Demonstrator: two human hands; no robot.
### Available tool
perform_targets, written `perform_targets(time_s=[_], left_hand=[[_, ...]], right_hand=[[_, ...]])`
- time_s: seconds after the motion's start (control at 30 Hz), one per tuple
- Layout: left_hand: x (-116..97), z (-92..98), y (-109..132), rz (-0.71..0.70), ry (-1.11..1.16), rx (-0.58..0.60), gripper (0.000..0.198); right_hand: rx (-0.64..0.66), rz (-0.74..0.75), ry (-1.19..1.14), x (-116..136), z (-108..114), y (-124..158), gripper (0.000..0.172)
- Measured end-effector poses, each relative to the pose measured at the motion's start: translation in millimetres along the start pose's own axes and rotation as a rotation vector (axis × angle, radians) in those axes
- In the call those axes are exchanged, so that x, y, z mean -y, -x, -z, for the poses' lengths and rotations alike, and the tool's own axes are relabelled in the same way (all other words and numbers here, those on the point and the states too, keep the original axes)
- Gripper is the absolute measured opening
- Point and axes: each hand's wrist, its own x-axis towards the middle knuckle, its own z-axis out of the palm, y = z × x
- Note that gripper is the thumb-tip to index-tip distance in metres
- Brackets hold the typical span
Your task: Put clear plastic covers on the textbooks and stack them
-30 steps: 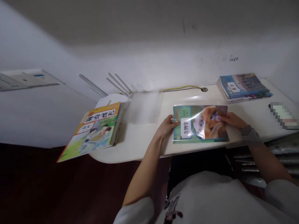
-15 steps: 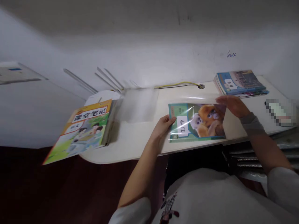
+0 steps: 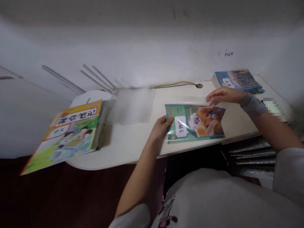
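Observation:
A textbook (image 3: 204, 122) with a green border and golden monkeys on its cover lies at the desk's front edge, glossy under a clear plastic book cover (image 3: 180, 102). My left hand (image 3: 162, 126) grips its left edge, thumb on top. Over the book's far edge is my right hand (image 3: 223, 95), a grey band on its wrist. Its fingers are stretched out to the left near the clear film; whether the fingertips touch the film I cannot tell.
A stack of books (image 3: 237, 79) stands at the back right. To the left, a yellow-and-green workbook (image 3: 71, 133) tops another pile and overhangs the desk (image 3: 133, 139). Clear sheets (image 3: 135, 104) lie beside it. A cable (image 3: 175, 84) runs along the wall, and a pixelated device lies far right.
My right hand has moved left along the book's far edge, from its right corner, with the fingers stretching out. My left hand keeps its hold. The view has shifted slightly to the right.

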Motion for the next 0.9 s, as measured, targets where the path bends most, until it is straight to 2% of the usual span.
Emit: perform_targets(time_s=[0.2,0.33,0.4,0.5,0.6,0.67,0.77,0.83,0.9], left_hand=[[4,-1.0,1,-0.015,0.008,-0.007,0.041],[2,-3.7,4,-0.011,0.019,-0.027,0.042],[1,-5.3,5,-0.006,0.019,-0.031,0.041],[0,-7.0,7,-0.004,0.009,-0.039,0.04],[1,-7.4,7,-0.007,0.01,-0.047,0.039],[3,-6.5,5,-0.012,-0.001,-0.053,0.038],[5,-4.0,3,-0.035,-0.082,-0.04,0.039],[6,-4.6,5,-0.122,-0.214,-0.123,0.041],[6,-11.9,15,-0.328,-0.436,-0.341,0.045]], right_hand=[[0.094,-0.058,0.043,-2,-10,-8,0.04],[0.187,-0.008,0.068,-6,-15,-5,0.042],[0.183,0.026,0.15,-6,-17,-3,0.036],[0.113,0.066,0.397,-6,-18,-1,0.02],[0.061,0.088,0.613,-3,-17,-2,0.019],[0.083,0.079,0.673,0,-13,-1,0.023],[0.212,-0.001,0.685,5,-5,0,0.028],[0.287,-0.067,0.699,7,-1,0,0.027],[0.31,-0.101,0.736,7,1,-1,0.021]])
